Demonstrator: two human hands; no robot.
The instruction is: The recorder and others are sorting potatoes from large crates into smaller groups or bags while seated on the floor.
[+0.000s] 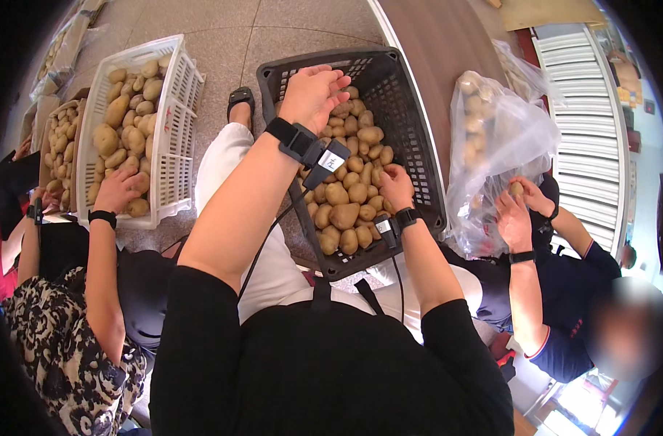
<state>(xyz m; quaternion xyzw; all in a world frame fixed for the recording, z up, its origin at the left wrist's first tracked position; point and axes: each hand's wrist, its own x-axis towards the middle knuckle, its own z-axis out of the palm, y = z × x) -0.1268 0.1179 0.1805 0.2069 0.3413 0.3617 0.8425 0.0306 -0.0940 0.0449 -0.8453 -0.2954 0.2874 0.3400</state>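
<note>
A black plastic crate [421, 144] stands between my knees, with many potatoes [344, 216] heaped in it. Over its far left part hovers my left hand [316, 97]. The palm is turned to the right, the fingers are loosely bent and apart, and nothing shows in them. My right hand [396, 188] is down at the right side of the heap, its fingertips against the potatoes. Whether those fingers grip one is hidden. Each of my wrists wears a black strap with a small cabled device.
To the left stands a white plastic crate [173, 117] of potatoes, a co-worker's hand [117, 189] in it. A clear plastic bag [505, 131] of potatoes rests on the brown surface [446, 43] at right. Another person's hand [514, 220] is beside the bag.
</note>
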